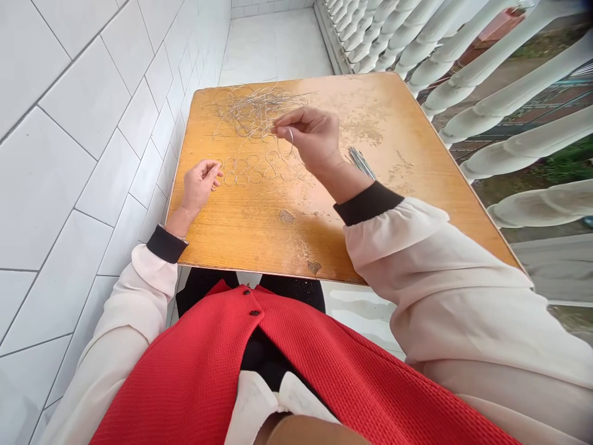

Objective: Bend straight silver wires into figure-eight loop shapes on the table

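Pinching a wire (292,141), my right hand (315,133) has the curve at four o'clock from its fingertips, the pile (257,111) at ten, the rings (237,171) at seven. Those start at three o'clock from my left hand (200,180), fingertips bunched; whether they grip one, I can't tell.

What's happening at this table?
A person is handling thin wire at a wooden table. The right hand pinches a curved wire in front of a loose tangle. The left hand is at the left end of a row of loops; whether it grips one is unclear. Thin rods lie beyond the right wrist.
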The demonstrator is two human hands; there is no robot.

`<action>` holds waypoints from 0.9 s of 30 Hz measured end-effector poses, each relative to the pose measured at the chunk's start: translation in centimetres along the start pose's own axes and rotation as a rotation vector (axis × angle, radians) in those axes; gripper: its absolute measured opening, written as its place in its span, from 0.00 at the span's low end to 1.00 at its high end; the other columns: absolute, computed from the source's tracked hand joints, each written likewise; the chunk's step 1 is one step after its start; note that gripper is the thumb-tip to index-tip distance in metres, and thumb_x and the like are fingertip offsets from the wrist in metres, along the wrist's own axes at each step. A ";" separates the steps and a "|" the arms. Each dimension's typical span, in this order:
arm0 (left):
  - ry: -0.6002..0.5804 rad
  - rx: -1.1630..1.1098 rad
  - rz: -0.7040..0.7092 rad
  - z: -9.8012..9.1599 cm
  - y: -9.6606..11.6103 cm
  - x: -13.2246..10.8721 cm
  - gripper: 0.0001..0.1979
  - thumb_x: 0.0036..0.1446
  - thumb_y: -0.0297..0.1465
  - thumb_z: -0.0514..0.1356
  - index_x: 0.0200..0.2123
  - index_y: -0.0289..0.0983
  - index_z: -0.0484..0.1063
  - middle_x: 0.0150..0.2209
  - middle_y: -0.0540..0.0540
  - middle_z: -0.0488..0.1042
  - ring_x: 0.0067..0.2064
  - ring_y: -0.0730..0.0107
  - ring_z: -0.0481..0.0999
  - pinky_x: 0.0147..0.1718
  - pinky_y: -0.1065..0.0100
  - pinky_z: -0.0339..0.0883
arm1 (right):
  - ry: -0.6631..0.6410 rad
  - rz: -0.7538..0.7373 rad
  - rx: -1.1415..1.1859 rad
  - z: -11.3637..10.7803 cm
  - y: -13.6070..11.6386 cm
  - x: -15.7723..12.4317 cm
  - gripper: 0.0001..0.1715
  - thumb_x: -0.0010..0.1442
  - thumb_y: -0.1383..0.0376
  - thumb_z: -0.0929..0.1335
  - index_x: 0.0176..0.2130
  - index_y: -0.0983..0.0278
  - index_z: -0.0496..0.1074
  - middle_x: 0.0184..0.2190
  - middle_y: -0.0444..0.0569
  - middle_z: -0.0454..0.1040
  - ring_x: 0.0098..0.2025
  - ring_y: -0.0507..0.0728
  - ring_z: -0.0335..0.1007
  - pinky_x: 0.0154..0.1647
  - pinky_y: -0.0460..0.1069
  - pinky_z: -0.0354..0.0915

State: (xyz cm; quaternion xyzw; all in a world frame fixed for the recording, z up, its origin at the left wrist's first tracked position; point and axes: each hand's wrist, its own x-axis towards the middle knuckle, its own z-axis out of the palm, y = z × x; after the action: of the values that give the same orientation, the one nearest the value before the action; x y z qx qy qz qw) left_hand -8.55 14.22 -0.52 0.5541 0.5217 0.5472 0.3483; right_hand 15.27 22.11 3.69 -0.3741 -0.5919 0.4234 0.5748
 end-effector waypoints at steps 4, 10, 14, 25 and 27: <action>-0.046 -0.067 -0.047 0.2 0.3 -0.2 0.08 0.66 0.31 0.62 0.33 0.35 0.74 0.30 0.51 0.78 0.24 0.84 0.72 0.24 0.79 0.63 | -0.051 0.008 0.197 1.0 0.5 -2.8 0.05 0.55 0.69 0.77 0.32 0.60 0.80 0.35 0.47 0.83 0.39 0.53 0.79 0.46 0.50 0.74; -0.405 -0.234 -0.301 1.2 1.5 -0.9 0.18 0.67 0.44 0.61 0.42 0.34 0.79 0.37 0.43 0.82 0.31 0.78 0.79 0.28 0.76 0.67 | -0.119 0.055 0.346 2.9 1.1 -5.6 0.20 0.53 0.47 0.79 0.35 0.57 0.76 0.43 0.46 0.82 0.46 0.57 0.80 0.53 0.54 0.75; -0.527 -0.330 -0.317 2.4 2.8 -1.2 0.13 0.61 0.40 0.68 0.40 0.35 0.79 0.39 0.45 0.82 0.34 0.78 0.80 0.31 0.77 0.67 | -0.160 0.018 0.286 3.8 1.6 -6.9 0.23 0.52 0.44 0.79 0.35 0.57 0.75 0.43 0.46 0.81 0.47 0.58 0.79 0.53 0.56 0.75; -0.183 0.012 -0.095 3.4 2.4 -1.1 0.08 0.64 0.26 0.61 0.31 0.36 0.74 0.21 0.55 0.71 0.22 0.80 0.70 0.26 0.75 0.63 | -0.171 0.226 0.126 1.9 0.8 -6.9 0.17 0.57 0.52 0.77 0.41 0.59 0.78 0.42 0.49 0.82 0.40 0.56 0.80 0.43 0.51 0.76; -0.152 0.165 0.030 3.2 1.8 -1.2 0.08 0.63 0.25 0.61 0.30 0.37 0.75 0.21 0.55 0.71 0.24 0.79 0.69 0.28 0.73 0.62 | -0.212 0.308 0.110 1.9 0.7 -7.0 0.20 0.57 0.49 0.76 0.39 0.61 0.78 0.36 0.50 0.82 0.35 0.54 0.78 0.35 0.49 0.75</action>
State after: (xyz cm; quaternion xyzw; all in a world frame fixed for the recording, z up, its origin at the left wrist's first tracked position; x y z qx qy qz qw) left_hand -4.94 13.28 0.36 0.6285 0.5287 0.4641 0.3316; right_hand 13.72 15.75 0.52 -0.3817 -0.5610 0.5752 0.4570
